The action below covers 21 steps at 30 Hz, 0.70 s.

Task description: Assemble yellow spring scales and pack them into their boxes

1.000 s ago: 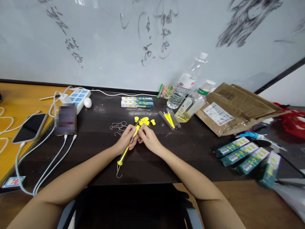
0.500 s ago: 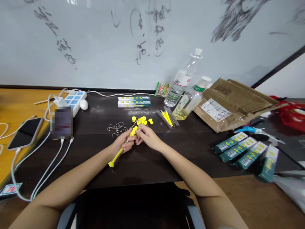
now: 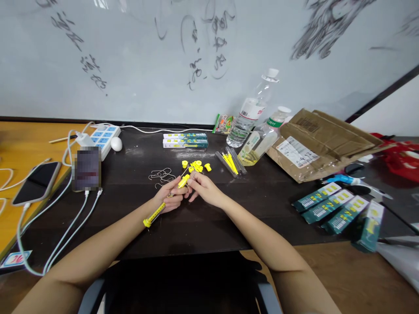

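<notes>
My left hand (image 3: 170, 195) is wrapped round a yellow and clear tubular spring scale (image 3: 154, 214), which slants from the lower left up to the right. Its yellow collar (image 3: 183, 180) shows above my left fingers. At that upper end, the fingertips of my right hand (image 3: 204, 190) pinch a bent metal hook (image 3: 192, 171). Where the hook meets the collar is partly hidden by my fingers. Just beyond my hands lies a cluster of yellow plastic caps (image 3: 197, 166). Several loose wire hooks (image 3: 161, 175) lie to the left of the caps.
Clear tubes with yellow strips (image 3: 231, 162) lie right of the caps. Behind are two slim boxes (image 3: 185, 141), a water bottle (image 3: 246, 120) and an oil-coloured bottle (image 3: 262, 141). A cardboard parcel (image 3: 314, 135) and several green boxes (image 3: 327, 206) stand right; a power strip (image 3: 106, 141) and phones (image 3: 36, 183) left.
The lower end of the spring scale has swung slightly left and up. Both hands stay together at its upper end, fingers shifted only a little.
</notes>
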Motion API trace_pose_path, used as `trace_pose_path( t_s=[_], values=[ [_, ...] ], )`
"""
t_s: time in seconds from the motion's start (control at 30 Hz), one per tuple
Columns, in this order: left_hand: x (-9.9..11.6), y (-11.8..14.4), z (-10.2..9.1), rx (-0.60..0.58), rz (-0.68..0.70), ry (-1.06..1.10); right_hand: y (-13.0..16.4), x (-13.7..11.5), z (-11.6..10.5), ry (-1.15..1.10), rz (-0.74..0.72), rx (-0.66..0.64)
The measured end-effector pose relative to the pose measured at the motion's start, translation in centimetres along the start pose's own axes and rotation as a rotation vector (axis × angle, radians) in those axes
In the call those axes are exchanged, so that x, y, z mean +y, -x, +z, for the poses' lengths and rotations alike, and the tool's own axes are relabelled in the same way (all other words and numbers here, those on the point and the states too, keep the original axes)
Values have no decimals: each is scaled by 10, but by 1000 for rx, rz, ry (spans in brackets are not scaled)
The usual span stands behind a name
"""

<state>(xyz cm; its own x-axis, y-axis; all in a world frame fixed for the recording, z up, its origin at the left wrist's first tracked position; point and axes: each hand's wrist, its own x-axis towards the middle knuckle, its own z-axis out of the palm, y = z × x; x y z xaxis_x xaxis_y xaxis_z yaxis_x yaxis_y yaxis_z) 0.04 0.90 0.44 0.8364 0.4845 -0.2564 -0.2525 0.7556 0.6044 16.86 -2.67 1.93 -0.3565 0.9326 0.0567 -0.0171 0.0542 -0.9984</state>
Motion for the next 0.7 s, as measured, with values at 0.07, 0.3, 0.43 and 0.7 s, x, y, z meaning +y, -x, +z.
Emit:
trace_pose_path(
  t_s=[0.07,0.3,0.43,0.7],
  values=[
    [0,-1,-2,-17,-2,-38,0,2,0,19,-4,3],
    [-6,-6,2,39,253,-331,-7,13,-7,16,-42,120],
    [-10,-5,3,98,417,-587,-8,9,-8,-71,-41,171],
    [-8,-1,0,51,481,-687,-7,5,-8,-207,39,86]
  ],
)
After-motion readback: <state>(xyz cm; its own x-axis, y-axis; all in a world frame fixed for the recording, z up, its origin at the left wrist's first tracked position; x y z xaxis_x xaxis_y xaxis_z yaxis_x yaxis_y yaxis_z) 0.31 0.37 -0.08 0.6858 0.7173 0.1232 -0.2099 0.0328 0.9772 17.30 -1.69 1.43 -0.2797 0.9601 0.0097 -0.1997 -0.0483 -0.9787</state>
